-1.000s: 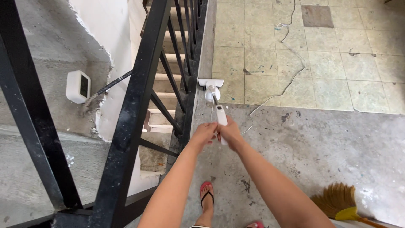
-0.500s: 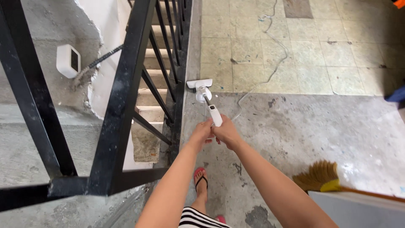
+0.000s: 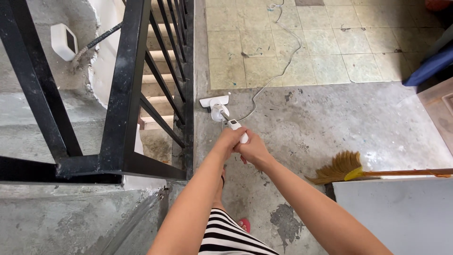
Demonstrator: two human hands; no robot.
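— What's the place like?
— A rough concrete floor (image 3: 339, 127) fills the near part, with pale tiles (image 3: 302, 42) farther off. A black stair railing (image 3: 125, 89) stands on the left, steps dropping behind it.
— And smaller things?
— A straw broom (image 3: 337, 167) lies on the right; a white cord (image 3: 278, 71) trails across the tiles.
— The hands?
— The left hand (image 3: 230, 140) and right hand (image 3: 254, 150) each keep a clenched grip on the handle of a white floor cleaner (image 3: 218, 109), its head resting on the concrete just beside the railing.

Both hands, left hand (image 3: 230, 140) and right hand (image 3: 253, 150), clasp the white mop (image 3: 221, 113) beside the black railing (image 3: 123, 89).
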